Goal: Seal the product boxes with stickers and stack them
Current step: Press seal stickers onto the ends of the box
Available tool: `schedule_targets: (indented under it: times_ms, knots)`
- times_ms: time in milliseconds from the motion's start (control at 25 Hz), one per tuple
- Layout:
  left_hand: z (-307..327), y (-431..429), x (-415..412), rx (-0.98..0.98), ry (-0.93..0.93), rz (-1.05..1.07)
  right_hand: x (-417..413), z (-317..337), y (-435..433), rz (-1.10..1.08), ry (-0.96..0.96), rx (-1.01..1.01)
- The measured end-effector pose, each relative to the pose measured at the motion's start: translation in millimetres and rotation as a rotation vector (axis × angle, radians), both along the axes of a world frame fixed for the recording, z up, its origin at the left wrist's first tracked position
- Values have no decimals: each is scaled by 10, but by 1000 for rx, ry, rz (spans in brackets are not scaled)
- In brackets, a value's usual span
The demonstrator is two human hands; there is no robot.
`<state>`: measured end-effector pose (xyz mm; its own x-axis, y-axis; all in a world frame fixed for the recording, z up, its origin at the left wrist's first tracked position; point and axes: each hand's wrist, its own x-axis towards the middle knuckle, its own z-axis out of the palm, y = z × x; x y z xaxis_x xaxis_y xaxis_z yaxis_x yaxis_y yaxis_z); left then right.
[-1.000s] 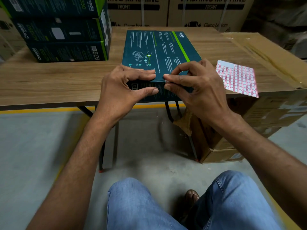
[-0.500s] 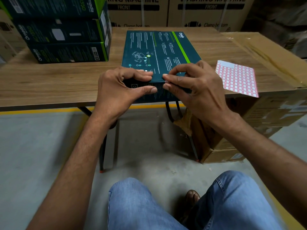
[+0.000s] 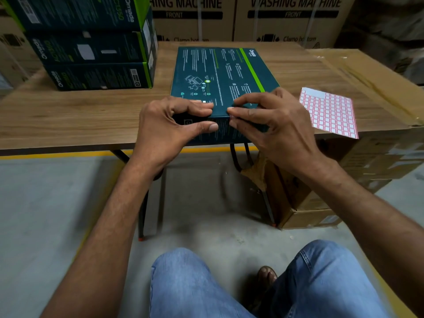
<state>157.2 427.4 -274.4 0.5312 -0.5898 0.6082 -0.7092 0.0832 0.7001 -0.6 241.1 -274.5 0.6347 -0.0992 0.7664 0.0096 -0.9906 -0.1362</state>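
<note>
Three boxes form the stack [image 3: 91,51] at the far left of the wooden table [image 3: 68,115]. I judge these finished, though I can make out no seal on them from this view.

**Current unit.** One product box [image 3: 220,72] lies flat at the near edge of the table, just right of the stack and apart from it.
- The left hand [image 3: 167,125] grips its near edge, fingers curled over the top face and thumb on the front face.
- The right hand [image 3: 275,125] clamps the same edge just beside it, and the fingertips of the two hands almost meet at the corner line.
- I cannot tell whether a sticker lies under those fingertips.

**Progress estimate.** I judge the step to be pressing a seal over the near flap. Left to do: confirm the seal, then lift this box onto the stack. The sticker sheet [image 3: 330,113] lies near the right hand, overhanging the table edge. Its grid of red-bordered labels looks mostly full.

**Legible markings.**
- "Omada" appears on the side faces of the stack and at the far corner of the flat box.
- A model code on the stack reads roughly "AC1350", but it is blurred.
- The shipping cartons [image 3: 293,19] behind the table read "WASHING MACHINE", "FRONT" and "Clamp bottom".
- The fine print on the flat box is too small to read.
</note>
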Motion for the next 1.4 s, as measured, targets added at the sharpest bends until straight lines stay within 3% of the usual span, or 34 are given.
schedule_targets:
  times_ms: [200, 360, 480, 600, 680, 760, 840, 920, 1040, 1400]
  knots:
    - [33, 15, -33, 4, 10, 5, 0, 116, -37, 63, 41, 130]
    - [35, 13, -27, 13, -11, 6, -16, -5, 4, 17, -13, -24]
    - [40, 14, -39, 26, -14, 6, -38, 55, -19, -19, 81, -37]
    - [83, 48, -75, 49, 10, -12, -74, 228, -66, 28, 245, 233]
    - [128, 74, -101, 74, 19, -19, -139, 317, -88, 51, 175, 447]
    - [191, 78, -134, 67, 74, 17, -145, 394, -115, -65, 95, 510]
    - [241, 34, -128, 67, 149, 90, -106, 448, -195, -252, 142, 504]
    - [267, -35, -64, 120, 239, 164, -35, 494, -266, -335, 238, 635]
    - [305, -136, -21, 194, 421, 182, 57, 514, -282, -314, 333, 826]
    - [488, -156, -58, 202, 714, 186, 69, 655, -393, -154, 287, 1280]
